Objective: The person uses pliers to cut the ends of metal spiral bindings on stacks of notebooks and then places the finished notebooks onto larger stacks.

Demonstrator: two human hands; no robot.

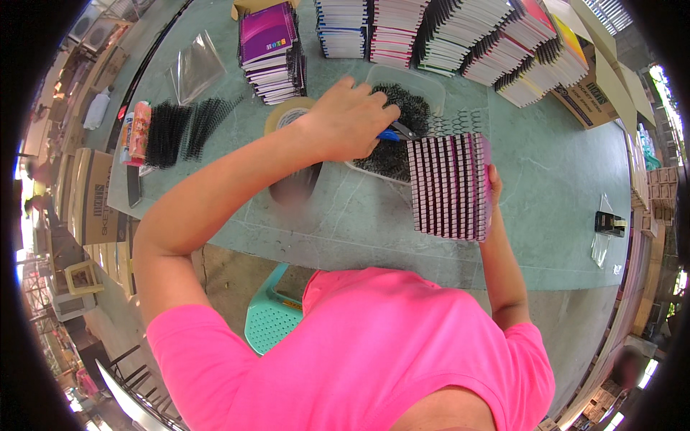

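Observation:
My left hand (352, 118) reaches across the table with its fingers curled around blue-handled pliers (392, 134). The metal jaws point at the top corner of a stack of spiral notebooks (449, 188). That stack stands with its bound side turned up, showing rows of black coils along pale page edges and a pink cover at the right. My right hand (494, 184) grips it from the right side; most of its fingers are hidden behind. Beneath the pliers sits a clear plastic tub (424, 85) full of black coil scraps, partly covered by my left hand and the stack.
Piles of notebooks (341, 32) line the far edge, with purple-covered ones (267, 36) at the left. Bundles of black coils (167, 133), a tape roll (287, 115) and plastic sleeves (198, 68) lie left. A tape dispenser (609, 224) is right; a green stool (267, 323) stands below.

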